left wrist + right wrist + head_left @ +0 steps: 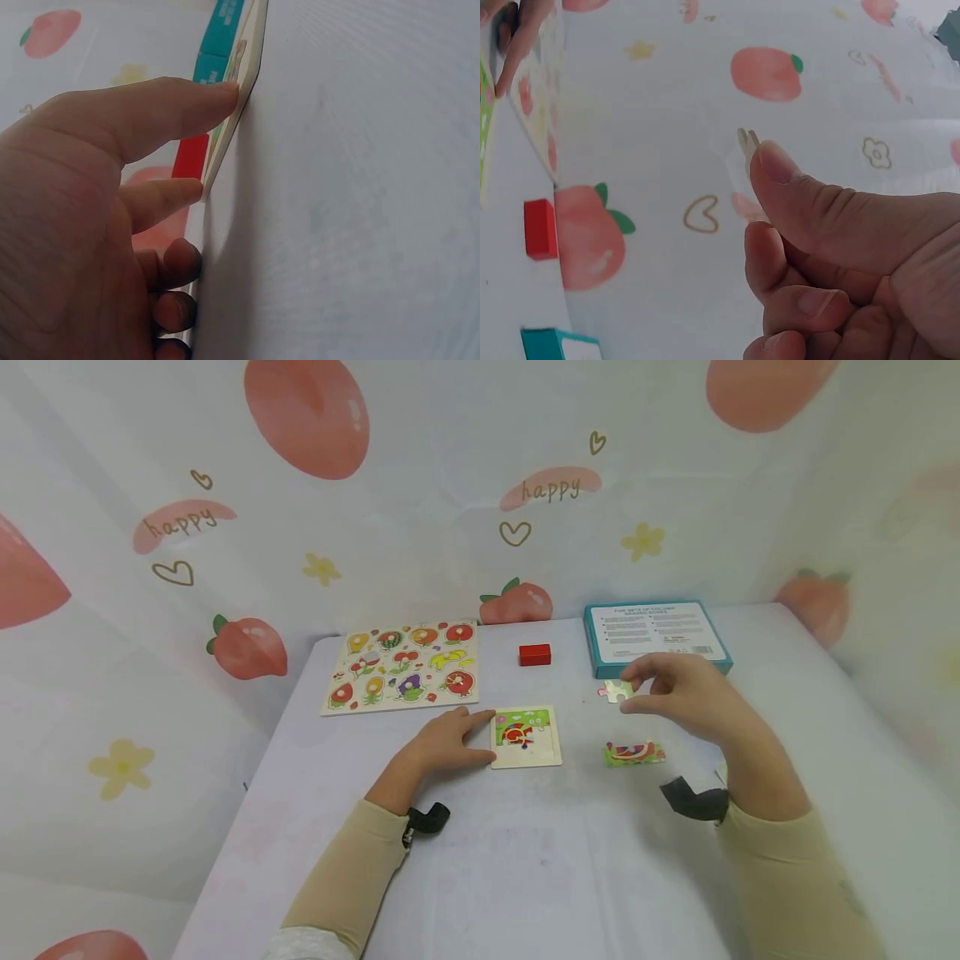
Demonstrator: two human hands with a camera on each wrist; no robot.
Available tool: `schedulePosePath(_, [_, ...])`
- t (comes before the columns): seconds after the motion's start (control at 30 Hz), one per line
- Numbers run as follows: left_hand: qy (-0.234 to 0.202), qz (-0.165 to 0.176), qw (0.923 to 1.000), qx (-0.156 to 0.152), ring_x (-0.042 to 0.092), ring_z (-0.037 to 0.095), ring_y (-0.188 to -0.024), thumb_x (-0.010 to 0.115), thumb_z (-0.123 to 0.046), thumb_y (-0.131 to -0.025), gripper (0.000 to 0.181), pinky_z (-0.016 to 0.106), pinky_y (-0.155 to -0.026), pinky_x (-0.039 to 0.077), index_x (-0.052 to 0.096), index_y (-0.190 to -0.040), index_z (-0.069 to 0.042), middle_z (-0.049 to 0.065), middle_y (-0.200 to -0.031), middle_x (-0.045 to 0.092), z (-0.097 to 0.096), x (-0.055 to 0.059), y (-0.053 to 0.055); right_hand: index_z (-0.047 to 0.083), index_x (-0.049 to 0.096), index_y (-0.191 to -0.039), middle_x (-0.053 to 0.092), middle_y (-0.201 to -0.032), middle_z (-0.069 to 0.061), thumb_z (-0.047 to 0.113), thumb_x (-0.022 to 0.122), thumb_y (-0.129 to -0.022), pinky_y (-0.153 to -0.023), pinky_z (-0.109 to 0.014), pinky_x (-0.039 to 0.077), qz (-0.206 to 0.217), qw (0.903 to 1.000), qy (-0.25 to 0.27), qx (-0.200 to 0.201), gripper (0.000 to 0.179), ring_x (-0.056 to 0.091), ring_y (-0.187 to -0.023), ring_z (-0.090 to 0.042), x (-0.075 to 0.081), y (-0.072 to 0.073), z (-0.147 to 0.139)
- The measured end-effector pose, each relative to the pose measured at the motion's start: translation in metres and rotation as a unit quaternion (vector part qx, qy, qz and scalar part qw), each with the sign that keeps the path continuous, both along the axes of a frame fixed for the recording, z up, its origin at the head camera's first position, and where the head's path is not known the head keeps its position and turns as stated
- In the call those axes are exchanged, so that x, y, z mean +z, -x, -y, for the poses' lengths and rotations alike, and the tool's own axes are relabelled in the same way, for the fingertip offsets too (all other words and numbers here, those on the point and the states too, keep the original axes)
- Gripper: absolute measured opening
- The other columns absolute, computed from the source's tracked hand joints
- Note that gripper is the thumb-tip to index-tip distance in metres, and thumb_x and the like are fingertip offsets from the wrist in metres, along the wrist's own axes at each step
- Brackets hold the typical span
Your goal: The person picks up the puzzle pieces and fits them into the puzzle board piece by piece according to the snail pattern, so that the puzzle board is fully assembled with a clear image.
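Observation:
Out over the table's right side, my right hand (686,692) pinches a jigsaw piece (617,692) by its edge between thumb and fingers; the right wrist view shows the piece (747,142) edge-on. My left hand (442,745) touches the left edge of a small square wooden puzzle board (543,753), thumb low and index finger near the upper corner, both fairly straight. Green and red pieces fill the upper left part of that board, while bare wood shows at its lower right. Other red and green puzzle pieces (635,753) lie together on the table below my right hand.
Behind my left hand lies a larger fruit puzzle board (405,666). A red block (535,655) sits at the back middle. The teal-edged white box (656,635) is at the back right, just beyond my right hand. A fruit-printed cloth (420,543) hangs behind the table.

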State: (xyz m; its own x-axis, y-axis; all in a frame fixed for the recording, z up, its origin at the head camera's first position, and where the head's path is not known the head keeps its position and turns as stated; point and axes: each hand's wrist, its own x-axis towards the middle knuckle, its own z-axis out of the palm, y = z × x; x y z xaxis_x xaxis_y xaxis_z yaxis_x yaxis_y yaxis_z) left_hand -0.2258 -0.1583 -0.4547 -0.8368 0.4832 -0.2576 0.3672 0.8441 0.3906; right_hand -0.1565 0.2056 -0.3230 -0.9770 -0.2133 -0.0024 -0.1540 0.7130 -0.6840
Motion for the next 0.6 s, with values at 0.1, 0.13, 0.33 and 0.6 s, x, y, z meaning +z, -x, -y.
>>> schedulePosePath(0.1, [0.004,0.000,1.0000,-0.002,0.049,0.019,-0.091,0.071,-0.055,-0.088,0.078,0.037,-0.080,0.044,0.043,-0.158,-0.032,0.001,-0.104,0.050,0.000,0.001,-0.001,0.007,0.071,-0.118,0.059,-0.090,-0.009,0.030,0.085,-0.086,-0.058,-0.029,0.042,0.004,0.9999,0.012,0.003,0.042,0.051,-0.083,-0.027,-0.002,0.002,0.011])
schedulePosePath(0.13, [0.004,-0.001,1.0000,-0.002,0.049,0.020,-0.091,0.071,-0.055,-0.088,0.078,0.037,-0.080,0.044,0.043,-0.158,-0.032,0.001,-0.104,0.050,0.000,0.002,-0.001,0.007,0.071,-0.118,0.060,-0.092,-0.009,0.029,0.086,-0.086,-0.058,-0.029,0.043,0.004,0.9999,0.015,0.006,0.042,0.051,-0.082,-0.027,-0.003,0.003,0.015])
schedulePosePath(0.33, [0.000,0.002,1.0000,0.002,0.050,0.020,-0.093,0.072,-0.054,-0.088,0.078,0.039,-0.083,0.046,0.043,-0.158,-0.032,0.002,-0.107,0.051,-0.001,0.004,-0.002,0.008,0.070,-0.116,0.063,-0.100,-0.008,0.027,0.088,-0.084,-0.060,-0.030,0.045,0.019,0.9989,0.037,0.021,0.041,0.053,-0.081,-0.026,-0.015,0.013,0.034])
schedulePosePath(0.6, [-0.005,0.001,1.0000,0.004,0.050,0.019,-0.091,0.072,-0.052,-0.088,0.078,0.037,-0.079,0.045,0.044,-0.157,-0.032,0.001,-0.104,0.051,-0.001,0.004,-0.004,0.010,0.070,-0.115,0.062,-0.104,-0.007,0.025,0.088,-0.084,-0.063,-0.033,0.046,0.052,0.9973,0.044,0.027,0.039,0.054,-0.082,-0.026,-0.040,0.027,0.058])
